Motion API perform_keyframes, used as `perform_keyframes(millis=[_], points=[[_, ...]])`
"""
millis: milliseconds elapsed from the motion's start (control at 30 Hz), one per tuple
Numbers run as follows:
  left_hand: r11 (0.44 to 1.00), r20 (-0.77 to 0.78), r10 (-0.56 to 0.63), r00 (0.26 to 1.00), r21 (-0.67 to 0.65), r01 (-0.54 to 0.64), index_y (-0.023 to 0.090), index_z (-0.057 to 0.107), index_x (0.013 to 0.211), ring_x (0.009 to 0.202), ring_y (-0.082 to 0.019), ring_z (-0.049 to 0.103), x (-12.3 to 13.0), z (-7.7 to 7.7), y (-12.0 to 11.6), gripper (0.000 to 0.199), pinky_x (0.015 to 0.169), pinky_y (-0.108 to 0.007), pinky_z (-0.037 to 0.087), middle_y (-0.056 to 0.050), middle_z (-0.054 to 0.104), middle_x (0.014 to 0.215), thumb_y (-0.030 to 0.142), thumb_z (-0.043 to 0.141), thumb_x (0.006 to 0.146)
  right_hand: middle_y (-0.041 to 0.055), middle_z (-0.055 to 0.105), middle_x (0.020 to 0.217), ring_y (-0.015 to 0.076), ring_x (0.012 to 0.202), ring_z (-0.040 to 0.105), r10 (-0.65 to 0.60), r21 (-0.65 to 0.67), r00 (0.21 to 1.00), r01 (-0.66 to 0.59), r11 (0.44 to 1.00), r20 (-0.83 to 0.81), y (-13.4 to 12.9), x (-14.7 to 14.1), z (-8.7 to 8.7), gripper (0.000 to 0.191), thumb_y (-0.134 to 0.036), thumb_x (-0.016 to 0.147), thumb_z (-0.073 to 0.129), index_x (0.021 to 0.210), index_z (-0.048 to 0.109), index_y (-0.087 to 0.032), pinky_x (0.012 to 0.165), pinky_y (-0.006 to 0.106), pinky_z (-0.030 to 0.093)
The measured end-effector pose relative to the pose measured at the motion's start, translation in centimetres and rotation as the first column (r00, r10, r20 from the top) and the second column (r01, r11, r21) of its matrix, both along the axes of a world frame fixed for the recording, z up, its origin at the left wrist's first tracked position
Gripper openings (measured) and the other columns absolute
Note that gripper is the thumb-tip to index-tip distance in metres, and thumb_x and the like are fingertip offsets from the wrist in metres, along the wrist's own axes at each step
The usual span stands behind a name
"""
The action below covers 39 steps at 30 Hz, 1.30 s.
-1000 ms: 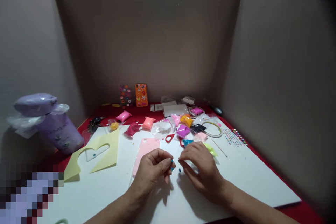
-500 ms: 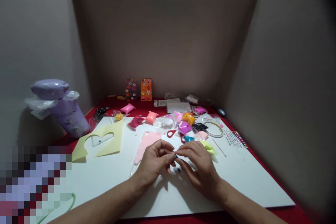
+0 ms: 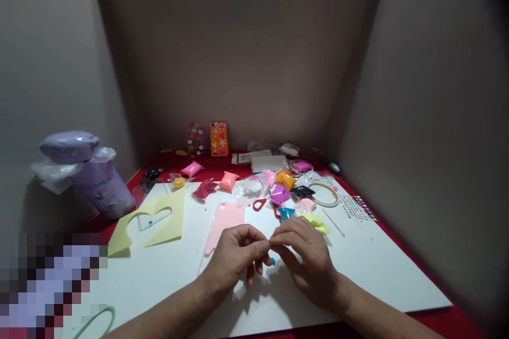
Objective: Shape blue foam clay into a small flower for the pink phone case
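Currently, left hand (image 3: 234, 255): thumb and forefinger narrowed to a pinch, the other fingers curled below; what, if anything, sits between the tips is hidden.
Right hand (image 3: 308, 255): thumb and fingertips drawn close together, right at the left hand's tips; whether they hold anything, I cannot tell.
Blue piece (image 3: 272, 261): just under the meeting fingertips, beside the left hand's curled fingers; whether it touches them is unclear.
White board (image 3: 389, 280): below both hands, laid over a red surface (image 3: 445, 323).
Yellow paper (image 3: 175, 222): to the left, with a rounded cut-out, a pale piece (image 3: 157, 220) showing through.
Pink phone case (image 3: 226, 223): flat on the board, just beyond the left hand.
Blue packet (image 3: 286, 214): just beyond the right hand, near a neon-yellow packet (image 3: 318, 224).
Cotton swab (image 3: 333, 222): slantwise, right of the neon-yellow packet.
Gem stickers (image 3: 353, 207): in rows along the board's right side.
Coral packet (image 3: 228, 181): at the board's far edge, beside a crimson packet (image 3: 204, 189).
Orange phone case (image 3: 219, 139): upright at the back, next to a clear decorated case (image 3: 195, 139).
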<state>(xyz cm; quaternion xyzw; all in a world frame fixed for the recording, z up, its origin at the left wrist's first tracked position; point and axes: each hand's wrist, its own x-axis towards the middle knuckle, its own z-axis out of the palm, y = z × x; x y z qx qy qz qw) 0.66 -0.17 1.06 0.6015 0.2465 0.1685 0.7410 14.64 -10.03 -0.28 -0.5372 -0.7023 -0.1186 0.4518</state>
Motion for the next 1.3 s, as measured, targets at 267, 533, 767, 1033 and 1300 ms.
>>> perform_keyframes(millis=[267,533,767,1033,1300], points=[[0.999,-0.092,-0.014,0.996,-0.051,0.009,0.012,0.057,0.065,0.038,-0.007,0.047,0.1,0.3,0.1,0.022,0.028,-0.015,0.034,-0.003,0.063,0.056,0.029,0.071,0.062,0.0035,0.06,0.077,0.0163,0.072,0.054,0.05,-0.03,0.999,-0.05,0.998,-0.008,0.1,0.0,0.0,0.014,-0.007,0.083,0.05,0.085,0.057,-0.019,0.065,0.033,0.04],[0.999,-0.085,-0.019,0.996,-0.033,0.016,0.012,0.057,0.067,0.038,-0.007,0.046,0.1,0.2,0.0,0.022,0.029,-0.016,0.034,-0.002,0.062,0.057,0.03,0.069,0.065,0.0051,0.06,0.082,0.0171,0.073,0.054,0.104,-0.054,0.993,-0.107,0.993,-0.055,-0.1,0.2,-0.4,0.02,-0.004,0.082,0.049,0.093,0.057,-0.019,0.064,0.034,0.042],[0.999,0.035,0.002,0.999,0.042,-0.004,0.015,0.051,0.073,0.037,-0.005,0.044,0.2,-0.2,0.5,0.02,0.032,-0.016,0.035,0.0,0.061,0.06,0.03,0.064,0.073,0.0062,0.06,0.086,0.0185,0.078,0.055,0.086,-0.044,0.992,-0.09,0.995,-0.087,0.0,0.3,-0.3,0.026,-0.004,0.08,0.051,0.099,0.057,-0.019,0.065,0.034,0.044],[0.998,0.005,-0.006,1.0,0.058,0.006,0.012,0.056,0.072,0.039,-0.005,0.045,0.1,-0.3,0.5,0.026,0.034,-0.015,0.033,-0.001,0.061,0.058,0.035,0.067,0.071,0.0069,0.061,0.086,0.0193,0.078,0.054,0.094,-0.013,0.993,-0.095,0.995,-0.077,0.2,0.2,-0.7,0.029,-0.003,0.079,0.053,0.103,0.056,-0.019,0.065,0.035,0.044],[1.0,-0.008,0.002,1.0,0.015,-0.002,0.012,0.058,0.07,0.039,-0.005,0.045,0.2,-0.9,0.7,0.021,0.034,-0.015,0.032,-0.001,0.063,0.055,0.031,0.068,0.07,0.0071,0.061,0.085,0.0192,0.076,0.054,0.107,-0.036,0.992,-0.11,0.993,-0.067,0.1,0.4,-0.6,0.028,-0.004,0.08,0.052,0.104,0.056,-0.019,0.063,0.035,0.044]])
